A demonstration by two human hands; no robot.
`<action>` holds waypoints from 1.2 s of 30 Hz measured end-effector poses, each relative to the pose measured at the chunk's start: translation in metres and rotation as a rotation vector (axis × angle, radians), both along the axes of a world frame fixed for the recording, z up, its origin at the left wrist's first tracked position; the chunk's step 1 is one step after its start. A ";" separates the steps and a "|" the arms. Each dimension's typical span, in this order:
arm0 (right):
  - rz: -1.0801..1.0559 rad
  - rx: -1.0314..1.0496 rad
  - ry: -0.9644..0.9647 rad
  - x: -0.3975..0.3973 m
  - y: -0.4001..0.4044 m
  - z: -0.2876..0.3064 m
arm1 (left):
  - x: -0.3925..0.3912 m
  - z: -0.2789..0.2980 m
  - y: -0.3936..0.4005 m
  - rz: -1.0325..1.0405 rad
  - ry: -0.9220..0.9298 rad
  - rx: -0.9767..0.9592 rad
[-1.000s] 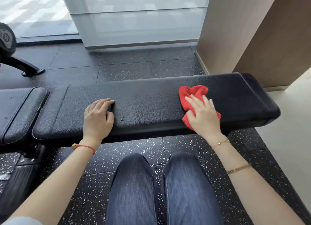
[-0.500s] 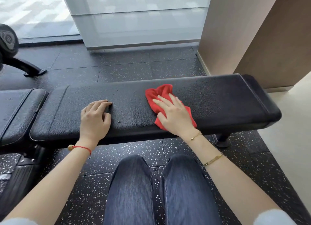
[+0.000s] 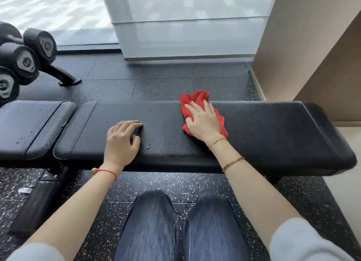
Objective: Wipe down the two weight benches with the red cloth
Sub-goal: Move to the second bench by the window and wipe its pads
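R grip flat, pressing red cloth; cloth now at far edge of tabletop, mid-pad. L grip braces, empty. Wipe ongoing.

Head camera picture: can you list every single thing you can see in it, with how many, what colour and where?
long bench pad: one, black, across the middle
seat pad: one, black, left of the long bench pad, with a few droplets
red cloth: one, red, on the long bench pad, reaching its far edge
dumbbells: at least three ends showing, black, on a rack at far left
floor: black rubber tiles with white specks
glass panel: frosted, behind the bench
wall: tan, at right
legs: two, in dark blue jeans, bottom centre
left hand: resting on the long bench pad, red string bracelet at the wrist
right hand: pressing flat on the red cloth, gold bracelets on the arm
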State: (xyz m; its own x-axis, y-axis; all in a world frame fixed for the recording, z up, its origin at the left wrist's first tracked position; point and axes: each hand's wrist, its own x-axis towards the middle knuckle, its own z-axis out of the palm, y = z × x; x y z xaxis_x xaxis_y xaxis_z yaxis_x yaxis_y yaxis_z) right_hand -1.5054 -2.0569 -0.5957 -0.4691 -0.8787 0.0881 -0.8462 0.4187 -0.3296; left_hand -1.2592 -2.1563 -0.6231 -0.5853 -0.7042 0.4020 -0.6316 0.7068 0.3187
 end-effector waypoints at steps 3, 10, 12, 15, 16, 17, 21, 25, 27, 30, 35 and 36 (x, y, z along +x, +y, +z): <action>0.208 -0.027 0.046 0.035 0.009 -0.005 | 0.002 0.002 0.001 -0.012 -0.002 0.001; 0.181 -0.017 0.065 -0.001 0.014 -0.008 | 0.003 0.004 0.002 0.002 -0.006 0.023; 0.108 -0.007 0.052 -0.005 -0.009 -0.004 | 0.002 0.004 0.003 0.003 -0.004 0.029; 0.115 0.021 0.009 0.010 -0.040 -0.001 | 0.002 0.003 0.000 0.006 0.013 0.026; 0.151 0.020 0.003 0.019 -0.045 -0.001 | 0.003 0.002 0.000 0.004 0.019 0.020; 0.196 0.009 0.006 0.029 -0.046 -0.002 | 0.004 0.000 -0.001 0.001 0.027 0.014; 0.320 -0.039 0.021 0.061 -0.016 -0.009 | 0.006 -0.003 -0.003 0.018 0.085 0.010; 0.212 -0.052 0.035 0.063 0.004 -0.014 | 0.009 0.000 -0.001 0.011 0.127 0.043; 0.103 -0.038 0.037 0.064 -0.006 -0.012 | 0.014 0.004 -0.003 -0.024 0.163 0.077; -0.061 -0.015 0.008 0.072 -0.033 -0.006 | 0.035 0.011 -0.013 -0.048 0.202 0.070; -0.028 0.012 -0.046 0.123 -0.069 0.001 | 0.089 0.023 -0.046 -0.015 0.157 -0.014; 0.023 0.005 -0.040 0.139 -0.071 0.001 | 0.096 0.023 -0.053 -0.015 0.138 -0.018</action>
State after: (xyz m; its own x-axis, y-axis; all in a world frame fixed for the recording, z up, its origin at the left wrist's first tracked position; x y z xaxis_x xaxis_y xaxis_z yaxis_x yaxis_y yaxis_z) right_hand -1.3663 -2.1283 -0.5946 -0.4521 -0.8896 0.0651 -0.8418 0.4014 -0.3610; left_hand -1.1627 -2.2098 -0.6000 -0.5339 -0.6880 0.4915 -0.5722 0.7219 0.3891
